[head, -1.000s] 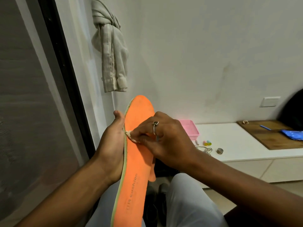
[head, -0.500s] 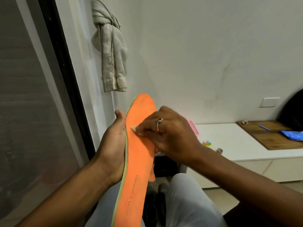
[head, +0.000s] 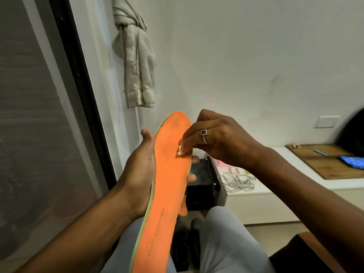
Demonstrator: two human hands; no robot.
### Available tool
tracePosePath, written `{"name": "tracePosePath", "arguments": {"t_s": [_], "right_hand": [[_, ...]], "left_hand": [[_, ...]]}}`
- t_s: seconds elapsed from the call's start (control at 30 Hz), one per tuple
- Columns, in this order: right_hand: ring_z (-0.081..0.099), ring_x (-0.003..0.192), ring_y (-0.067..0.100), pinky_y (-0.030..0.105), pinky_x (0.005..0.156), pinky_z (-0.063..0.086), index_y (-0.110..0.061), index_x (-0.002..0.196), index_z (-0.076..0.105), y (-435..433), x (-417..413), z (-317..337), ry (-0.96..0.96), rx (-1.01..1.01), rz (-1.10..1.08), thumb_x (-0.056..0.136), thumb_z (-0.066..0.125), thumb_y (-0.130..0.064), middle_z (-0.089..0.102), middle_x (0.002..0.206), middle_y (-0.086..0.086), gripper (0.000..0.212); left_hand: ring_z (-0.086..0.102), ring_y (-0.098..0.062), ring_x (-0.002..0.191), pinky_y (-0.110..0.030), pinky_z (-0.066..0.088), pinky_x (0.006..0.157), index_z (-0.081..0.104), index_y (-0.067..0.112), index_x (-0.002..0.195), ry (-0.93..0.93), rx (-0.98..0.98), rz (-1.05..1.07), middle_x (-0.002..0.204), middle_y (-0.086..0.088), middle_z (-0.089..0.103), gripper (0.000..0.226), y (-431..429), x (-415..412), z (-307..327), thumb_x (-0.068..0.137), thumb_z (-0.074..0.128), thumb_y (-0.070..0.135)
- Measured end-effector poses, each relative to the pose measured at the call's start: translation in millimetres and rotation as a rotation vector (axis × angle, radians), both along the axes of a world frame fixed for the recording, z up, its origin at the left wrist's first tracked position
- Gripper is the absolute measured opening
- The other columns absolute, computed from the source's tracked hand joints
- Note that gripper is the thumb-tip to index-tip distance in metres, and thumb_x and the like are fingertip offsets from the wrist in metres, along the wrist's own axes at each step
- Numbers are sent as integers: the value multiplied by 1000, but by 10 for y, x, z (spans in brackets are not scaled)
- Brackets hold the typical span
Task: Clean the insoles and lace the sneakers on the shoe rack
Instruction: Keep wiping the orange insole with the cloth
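Insole [head: 169, 184] stood over the lap, heel end low, toe end up, orange face to the camera. Left hand [head: 137, 174] held it from behind: thumb up the left edge, fingertips curled round the right. Right hand [head: 220, 142] pinched a small white wad [head: 180, 151] w/ thumb & fingers bunched tight, pressed on the forefoot; a greyish patch showed higher up. Prob. best: short firm strokes toward that patch, left hand bracing right behind the wad so the foam didn't flex. Further off, laces [head: 236, 181] lay loose on the white ledge [head: 285, 189], not yet threaded.
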State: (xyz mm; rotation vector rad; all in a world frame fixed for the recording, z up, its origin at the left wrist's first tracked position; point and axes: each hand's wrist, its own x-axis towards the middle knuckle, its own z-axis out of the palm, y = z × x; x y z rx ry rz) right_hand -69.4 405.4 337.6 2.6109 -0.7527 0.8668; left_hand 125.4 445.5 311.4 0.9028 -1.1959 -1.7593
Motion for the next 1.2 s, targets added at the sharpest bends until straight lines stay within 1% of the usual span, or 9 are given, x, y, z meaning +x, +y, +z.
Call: {"name": "tracePosePath", "arguments": {"t_s": [0.23, 0.3, 0.43, 0.67, 0.73, 0.77, 0.9, 1.07, 1.2], "right_hand": [[56, 87, 15, 38, 69, 50, -23, 99, 80, 171, 92, -55, 191, 157, 138, 92, 74, -13, 74, 109, -11, 13], [52, 88, 6, 36, 69, 51, -24, 97, 81, 78, 6, 23, 138, 91, 62, 91, 75, -12, 74, 107, -13, 15], [57, 89, 12, 37, 69, 50, -25, 98, 81, 121, 58, 7, 122, 153, 70, 91, 76, -18, 74, 108, -14, 11], [57, 88, 14, 38, 68, 51, -25, 98, 80, 136, 58, 9, 159, 143, 78, 88, 77, -13, 74, 106, -13, 16], [57, 88, 14, 38, 67, 52, -25, 96, 81, 97, 37, 35, 117, 126, 36, 88, 77, -12, 75, 104, -13, 16], [58, 89, 16, 38, 67, 51, -26, 96, 81, 132, 72, 16, 126, 157, 53, 89, 76, -13, 75, 105, -13, 15], [52, 86, 14, 38, 68, 48, -25, 102, 79, 360, 242, -148, 263, 241, 176, 94, 72, -15, 73, 109, -13, 14], [57, 86, 15, 38, 63, 52, -27, 98, 81, 152, 64, -9, 108, 150, 9, 86, 79, -14, 74, 103, -14, 18], [60, 87, 17, 37, 63, 54, -27, 100, 81, 113, 111, -19, 77, 106, -103, 83, 81, -14, 75, 101, -12, 21]], "left_hand": [[74, -16, 97, -35, 61, 81, 68, 19, 119, 50, -131, 77, 110, -11, 74, 85, -20, 3, -174, 72, 42, 85], [74, -28, 96, -51, 60, 84, 66, 20, 123, 100, -20, 18, 112, -14, 75, 80, -28, 43, -97, 85, 29, 80], [73, -37, 91, -55, 60, 76, 65, 16, 128, 137, 38, 25, 111, -20, 73, 81, -91, 104, -66, 95, 20, 74], [75, -12, 82, -31, 61, 84, 69, 23, 102, 58, -59, 45, 94, -11, 73, 55, -30, 61, -56, 104, 24, 54], [74, -32, 93, -54, 57, 91, 71, 21, 114, 87, 0, 24, 107, -16, 74, 69, -49, 87, -50, 98, 22, 67], [72, -38, 96, -59, 57, 88, 69, 20, 121, 95, 27, 34, 111, -16, 74, 75, -69, 107, -68, 96, 21, 71], [73, -22, 67, -29, 56, 56, 68, 12, 119, 110, 61, 35, 87, -11, 75, 79, -100, 116, -89, 97, 19, 70], [73, -37, 92, -57, 55, 90, 69, 20, 125, 101, 16, 64, 112, -17, 74, 77, -99, 121, -72, 96, 20, 72], [75, -28, 79, -40, 61, 65, 70, 17, 120, 141, -13, 57, 97, -12, 77, 68, -82, 136, -29, 100, 26, 64]]}}
